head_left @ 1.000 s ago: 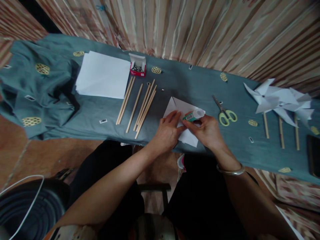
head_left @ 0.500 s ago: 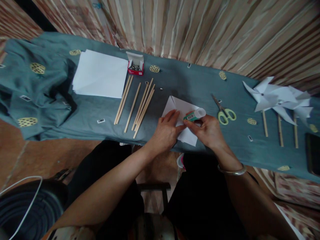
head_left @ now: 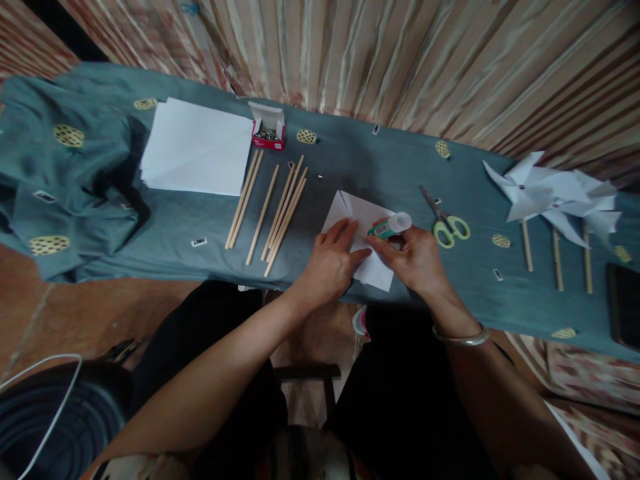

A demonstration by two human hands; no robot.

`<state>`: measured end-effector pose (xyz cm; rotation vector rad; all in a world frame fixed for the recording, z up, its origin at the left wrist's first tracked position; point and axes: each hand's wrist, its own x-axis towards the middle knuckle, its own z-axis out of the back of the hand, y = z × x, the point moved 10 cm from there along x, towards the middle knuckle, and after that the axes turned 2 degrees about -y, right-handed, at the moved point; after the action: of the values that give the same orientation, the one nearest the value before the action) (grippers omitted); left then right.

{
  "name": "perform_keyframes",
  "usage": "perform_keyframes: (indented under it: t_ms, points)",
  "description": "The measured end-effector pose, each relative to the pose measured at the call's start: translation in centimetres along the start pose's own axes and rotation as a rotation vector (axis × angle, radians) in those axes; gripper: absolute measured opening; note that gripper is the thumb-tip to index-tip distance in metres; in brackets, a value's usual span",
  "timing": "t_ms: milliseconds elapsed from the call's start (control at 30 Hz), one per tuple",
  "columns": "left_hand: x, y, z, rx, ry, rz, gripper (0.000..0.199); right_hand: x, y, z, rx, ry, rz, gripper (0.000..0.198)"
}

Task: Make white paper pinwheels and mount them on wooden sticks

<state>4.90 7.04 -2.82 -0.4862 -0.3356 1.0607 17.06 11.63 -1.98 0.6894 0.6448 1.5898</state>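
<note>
A square white paper (head_left: 376,273) with a slit at its far corner lies at the table's front edge. My left hand (head_left: 331,261) rests on its left part, fingers apart and pressing down. My right hand (head_left: 417,259) is closed round a glue stick (head_left: 391,227) with a green label and a white end. The glue stick is tilted over the paper, its lower end at my right fingertips; whether that end touches the paper is hidden. Scissors (head_left: 444,223) with light green handles lie partly open to the right of my right hand.
Several wooden sticks (head_left: 264,215) lie left of the paper. Behind them are a stack of white sheets (head_left: 197,147) and an open red box (head_left: 269,137) of small metal pieces. Paper pinwheels (head_left: 543,190) on sticks and a dark phone (head_left: 624,303) lie at the right.
The whole view has shifted slightly, so things sit a little further left. Both hands stay in nearly the same place on the paper, the glue stick still in my right hand.
</note>
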Motion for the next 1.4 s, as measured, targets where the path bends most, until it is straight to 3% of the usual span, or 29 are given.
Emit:
perform_keyframes:
  t_ms: [200,367,467,567,667,733,800,900,1067,1400]
  points:
    - [0.1,0.0,0.1,0.009,0.009,0.013,0.04,0.2,0.1,0.2,0.074,-0.082,0.008,0.032]
    - [0.1,-0.1,0.2,0.001,0.007,0.014,0.04,1.5,-1.4,0.8,0.607,-0.196,-0.132,0.023]
    - [0.0,0.1,0.4,-0.052,-0.014,0.023,0.043,2.2,-1.9,0.7,0.917,-0.177,-0.214,0.02]
    - [0.0,0.3,1.5,-0.238,-0.112,0.015,0.05,2.4,-1.9,0.2,1.137,-0.125,-0.304,0.019]
    - [-0.1,2.1,3.4,-0.628,-0.286,0.121,0.045,2.2,-1.2,0.0,1.269,-0.077,-0.347,0.018]
    - [-0.2,4.0,3.4,-0.969,-0.348,0.284,0.036,1.9,-0.3,-0.3,1.28,-0.036,-0.352,0.02]
    - [-0.4,5.0,2.5,-1.264,-0.36,0.423,0.041,1.4,0.8,-0.8,1.224,0.015,-0.36,0.025]
    - [-0.5,5.5,1.8,-1.452,-0.369,0.502,0.055,0.5,2.3,-2.3,1.077,0.124,-0.366,0.036]
    - [-0.7,5.9,1.8,-1.423,-0.377,0.462,0.063,0.0,4.2,-3.7,0.962,0.206,-0.254,0.039]
    - [-1.6,5.8,3.1,-1.243,-0.35,0.469,0.058,0.0,4.2,-4.5,0.859,0.201,-0.226,0.037]
